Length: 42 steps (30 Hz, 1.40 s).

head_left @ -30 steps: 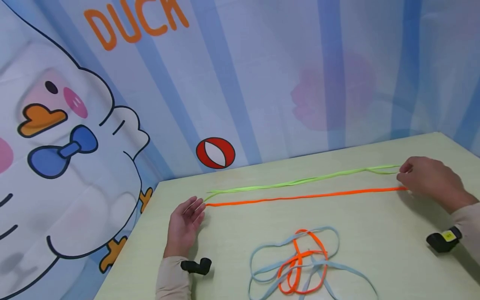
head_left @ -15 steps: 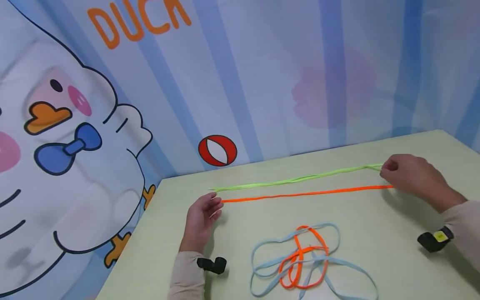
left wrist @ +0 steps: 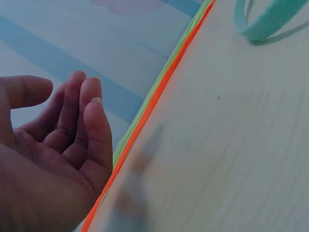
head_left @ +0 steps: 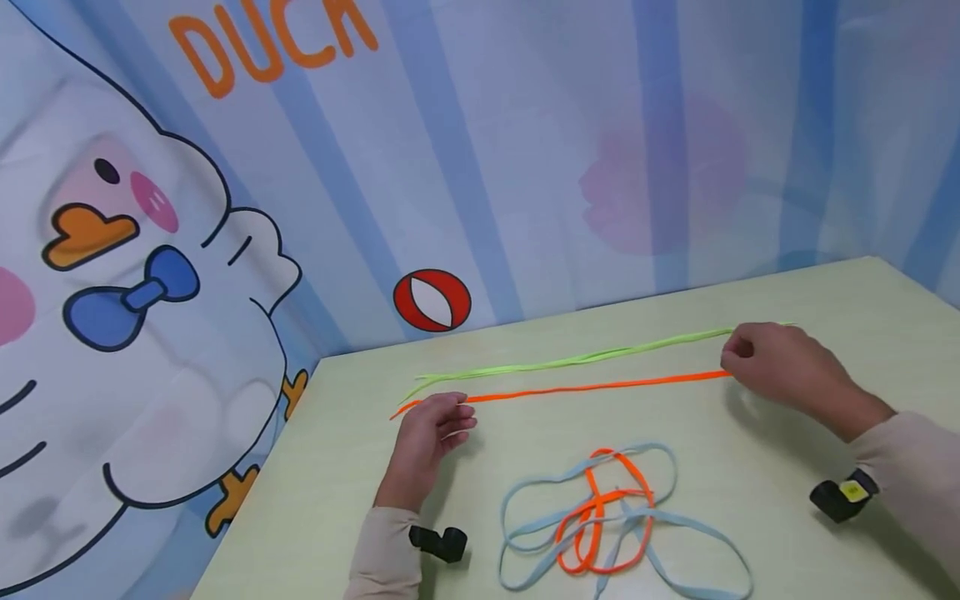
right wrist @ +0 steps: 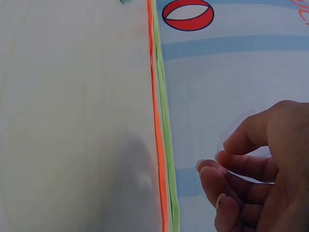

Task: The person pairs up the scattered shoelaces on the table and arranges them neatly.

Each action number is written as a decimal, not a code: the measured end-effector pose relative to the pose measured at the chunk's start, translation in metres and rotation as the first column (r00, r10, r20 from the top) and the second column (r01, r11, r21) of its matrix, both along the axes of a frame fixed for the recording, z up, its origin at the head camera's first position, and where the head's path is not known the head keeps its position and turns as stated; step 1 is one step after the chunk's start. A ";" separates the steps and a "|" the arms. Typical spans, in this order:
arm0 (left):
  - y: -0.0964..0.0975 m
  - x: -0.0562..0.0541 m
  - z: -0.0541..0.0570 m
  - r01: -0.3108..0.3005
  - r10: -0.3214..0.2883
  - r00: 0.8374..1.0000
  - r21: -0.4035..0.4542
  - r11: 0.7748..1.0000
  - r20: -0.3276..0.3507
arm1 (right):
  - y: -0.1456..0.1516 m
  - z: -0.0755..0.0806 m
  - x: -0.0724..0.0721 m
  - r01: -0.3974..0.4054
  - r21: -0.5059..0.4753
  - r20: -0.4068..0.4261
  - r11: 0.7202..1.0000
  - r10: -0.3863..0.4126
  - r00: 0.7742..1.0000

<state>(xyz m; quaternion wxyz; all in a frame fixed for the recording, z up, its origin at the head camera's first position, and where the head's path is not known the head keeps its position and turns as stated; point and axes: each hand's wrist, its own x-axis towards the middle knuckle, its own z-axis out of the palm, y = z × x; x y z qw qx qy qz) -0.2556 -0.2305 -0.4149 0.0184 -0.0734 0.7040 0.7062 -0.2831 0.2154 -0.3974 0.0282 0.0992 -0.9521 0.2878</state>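
Observation:
A flat orange lace (head_left: 600, 387) stretches nearly straight across the table, with a green lace (head_left: 570, 362) lying behind it. My left hand (head_left: 423, 437) hovers over the orange lace close to its left end, which shows beyond the knuckles. In the left wrist view that hand (left wrist: 67, 145) has loosely bent fingers with nothing between them. My right hand (head_left: 787, 367) overlaps the right stretch of both laces in the head view. Seen from the right wrist, its fingers (right wrist: 208, 181) are loosely curled, thumb apart, no lace in them.
Nearer the front of the table (head_left: 750, 467) lies a loose heap of a light blue lace (head_left: 697, 522) and another orange lace (head_left: 643, 481), their loops crossing. A printed cloth backdrop (head_left: 525, 150) with a duck and a ball rises behind the table's back edge.
My left hand has moved right along the orange lace, uncovering its left end. The right hand has moved left from the laces' right ends. The laces and the heap stay in place.

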 end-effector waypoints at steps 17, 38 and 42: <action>0.044 0.004 -0.001 0.304 -0.299 0.953 -0.189 0.934 0.054 | -0.054 -0.007 0.024 -0.165 -0.085 -0.046 0.983 0.162 0.986; 0.104 0.025 0.004 0.456 -0.455 0.875 -0.600 0.657 0.166 | -0.089 -0.019 0.036 -0.392 -0.041 0.011 0.919 0.393 0.919; 0.110 0.029 0.003 0.441 -0.443 0.876 -0.689 0.575 0.190 | -0.092 -0.021 0.037 -0.397 -0.017 0.035 0.918 0.398 0.917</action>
